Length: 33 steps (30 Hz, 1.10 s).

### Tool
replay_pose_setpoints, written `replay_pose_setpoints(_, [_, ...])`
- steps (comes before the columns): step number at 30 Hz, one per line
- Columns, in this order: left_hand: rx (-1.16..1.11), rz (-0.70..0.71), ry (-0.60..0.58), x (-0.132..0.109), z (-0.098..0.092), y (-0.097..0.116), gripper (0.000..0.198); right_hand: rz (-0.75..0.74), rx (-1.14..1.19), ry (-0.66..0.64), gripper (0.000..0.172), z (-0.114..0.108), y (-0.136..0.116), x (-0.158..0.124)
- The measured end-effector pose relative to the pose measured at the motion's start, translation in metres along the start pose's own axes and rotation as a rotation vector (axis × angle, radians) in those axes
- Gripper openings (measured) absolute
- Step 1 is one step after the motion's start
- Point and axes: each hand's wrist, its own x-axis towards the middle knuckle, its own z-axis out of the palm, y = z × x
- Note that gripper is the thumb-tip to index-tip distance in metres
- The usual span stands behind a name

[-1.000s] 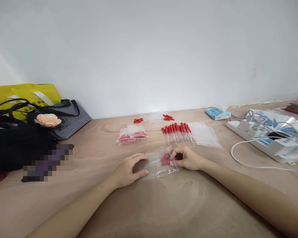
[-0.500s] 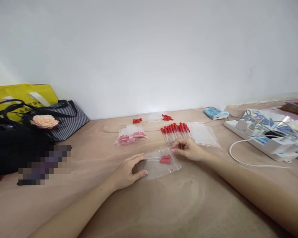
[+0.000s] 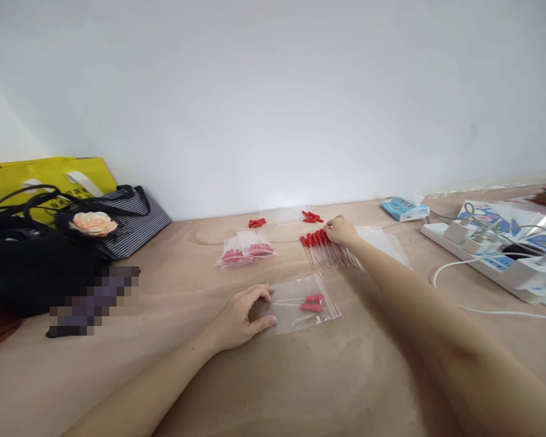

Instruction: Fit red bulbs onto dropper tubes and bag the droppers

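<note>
A clear zip bag [image 3: 295, 318] lies flat in front of me with red-capped droppers [image 3: 311, 307] inside. My left hand [image 3: 248, 315] rests at its left edge, thumb and fingers apart, the fingertips touching the plastic. Farther back, my right hand [image 3: 341, 232] reaches over the right end of a row of red-capped droppers [image 3: 316, 238]; its fingers are bent down at the caps, and whether they hold one is hidden. Behind the row's right side, partly covered by my right arm, is a stack of clear bags [image 3: 384, 243].
Filled bags [image 3: 248, 250] lie left of the row. Loose red caps [image 3: 257, 223] and more red caps [image 3: 312, 216] sit near the wall. A tissue pack [image 3: 404, 209] and a power strip [image 3: 491, 261] with cables stand right; bags [image 3: 134, 227] fill the left.
My right hand has left the zip bag's opening and moved back to the dropper row. My left hand stays at the bag. The whole view has shifted slightly.
</note>
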Motion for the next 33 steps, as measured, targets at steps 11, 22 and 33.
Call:
replay_pose_setpoints(11, [-0.005, 0.012, -0.003, 0.001, 0.000, 0.000, 0.024, 0.073, 0.240, -0.040, 0.010, -0.025, 0.001, 0.001])
replay_pose_setpoints(22, [0.013, 0.023, -0.009, 0.001, 0.001, -0.004, 0.030, 0.197, 1.077, 0.102, 0.020, -0.036, 0.027, -0.093])
replay_pose_setpoints(33, [0.025, 0.009, -0.014, 0.002, 0.000, -0.003, 0.032, 0.294, 1.300, -0.114, 0.019, -0.013, -0.002, -0.130])
